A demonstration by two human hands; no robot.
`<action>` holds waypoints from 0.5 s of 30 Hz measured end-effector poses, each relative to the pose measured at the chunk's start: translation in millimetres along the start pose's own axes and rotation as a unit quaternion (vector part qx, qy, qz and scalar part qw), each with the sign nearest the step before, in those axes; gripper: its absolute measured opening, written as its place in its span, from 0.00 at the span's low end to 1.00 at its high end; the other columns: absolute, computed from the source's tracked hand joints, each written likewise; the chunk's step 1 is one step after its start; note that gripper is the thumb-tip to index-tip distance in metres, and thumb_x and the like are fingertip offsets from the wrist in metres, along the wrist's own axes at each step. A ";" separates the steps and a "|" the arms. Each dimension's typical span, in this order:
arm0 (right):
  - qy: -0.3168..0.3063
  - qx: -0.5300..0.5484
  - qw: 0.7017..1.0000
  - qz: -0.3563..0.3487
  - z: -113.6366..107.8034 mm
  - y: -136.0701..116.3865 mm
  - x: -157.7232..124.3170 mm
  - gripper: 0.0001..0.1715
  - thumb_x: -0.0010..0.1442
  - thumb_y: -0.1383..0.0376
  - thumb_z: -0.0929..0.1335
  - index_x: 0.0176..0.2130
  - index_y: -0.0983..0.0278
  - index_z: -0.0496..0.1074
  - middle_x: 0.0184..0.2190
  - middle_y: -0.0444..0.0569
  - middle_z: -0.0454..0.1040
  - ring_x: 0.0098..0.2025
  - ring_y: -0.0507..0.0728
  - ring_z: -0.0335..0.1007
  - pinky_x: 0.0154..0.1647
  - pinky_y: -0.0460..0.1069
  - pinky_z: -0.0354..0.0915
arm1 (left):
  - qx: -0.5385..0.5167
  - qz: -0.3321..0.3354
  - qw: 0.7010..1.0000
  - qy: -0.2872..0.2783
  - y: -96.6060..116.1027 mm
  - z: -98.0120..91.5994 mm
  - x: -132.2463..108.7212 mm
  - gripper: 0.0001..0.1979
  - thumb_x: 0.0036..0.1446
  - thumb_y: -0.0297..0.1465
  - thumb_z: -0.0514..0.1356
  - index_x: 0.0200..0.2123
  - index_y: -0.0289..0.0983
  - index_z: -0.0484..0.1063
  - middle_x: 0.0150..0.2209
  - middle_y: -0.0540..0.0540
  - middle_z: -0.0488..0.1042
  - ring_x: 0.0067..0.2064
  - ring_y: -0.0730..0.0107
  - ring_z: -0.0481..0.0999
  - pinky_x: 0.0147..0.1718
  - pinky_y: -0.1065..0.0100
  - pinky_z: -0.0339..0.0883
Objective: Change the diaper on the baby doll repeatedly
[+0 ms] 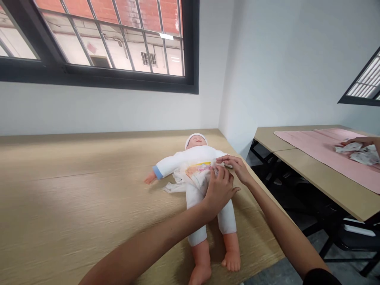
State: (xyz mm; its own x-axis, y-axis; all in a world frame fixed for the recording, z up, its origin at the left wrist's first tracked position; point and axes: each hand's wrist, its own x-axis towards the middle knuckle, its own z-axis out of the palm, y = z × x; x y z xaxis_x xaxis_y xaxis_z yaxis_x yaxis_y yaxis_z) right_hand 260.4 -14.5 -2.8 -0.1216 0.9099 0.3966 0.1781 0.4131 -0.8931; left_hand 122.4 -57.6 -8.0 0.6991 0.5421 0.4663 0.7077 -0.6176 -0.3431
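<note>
A baby doll (194, 231) in a white suit and white cap lies on its back on the wooden table, feet toward me. Around its waist is a white diaper (196, 174) with a coloured print on the front; one side wing spreads loosely on the left. My left hand (220, 192) rests on the front right part of the diaper, fingers spread over it and thumb sticking out to the right. At the diaper's right edge, the fingers of my right hand (237, 167) close on its side; their tips are partly hidden.
The wooden table (89, 198) reaches to the wall under a barred window (124, 39); its right edge runs close by the doll. Across a gap, another table holds a pink mat (320, 146), where another person's hand (360, 141) touches white patterned cloth (366, 154).
</note>
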 end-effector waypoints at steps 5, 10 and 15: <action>-0.037 0.018 0.999 -0.006 8.5 -10.2 -3.0 0.20 0.59 0.62 0.60 0.39 0.62 0.79 0.40 0.48 0.78 0.48 0.59 0.71 0.54 0.55 0.63 | 0.010 -0.006 1.000 0.002 1.5 -0.2 0.4 0.29 0.61 0.48 0.53 0.48 0.26 0.73 0.48 0.28 0.73 0.52 0.43 0.69 0.52 0.44 0.61; -0.038 0.027 0.999 -0.005 11.3 -9.2 -3.4 0.19 0.60 0.60 0.60 0.40 0.62 0.78 0.40 0.49 0.78 0.47 0.59 0.71 0.53 0.54 0.63 | 0.012 0.001 1.000 0.005 1.5 1.4 0.7 0.28 0.62 0.46 0.52 0.48 0.26 0.73 0.47 0.28 0.74 0.52 0.43 0.69 0.51 0.44 0.61; -0.037 0.026 0.999 -0.005 11.3 -8.9 -3.2 0.20 0.62 0.59 0.59 0.41 0.62 0.78 0.41 0.49 0.78 0.47 0.58 0.71 0.52 0.53 0.63 | 0.018 0.011 1.000 0.009 1.7 4.2 0.1 0.27 0.62 0.44 0.53 0.48 0.25 0.73 0.47 0.29 0.74 0.52 0.43 0.69 0.51 0.43 0.60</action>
State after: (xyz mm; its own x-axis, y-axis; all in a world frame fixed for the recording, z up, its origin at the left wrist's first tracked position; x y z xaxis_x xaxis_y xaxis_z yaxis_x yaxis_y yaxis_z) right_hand 248.2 -21.5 1.5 -0.1946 0.8994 0.3915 0.1252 0.4186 -0.8995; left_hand 124.1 -56.2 -12.0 0.7131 0.5182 0.4722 0.6954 -0.6085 -0.3823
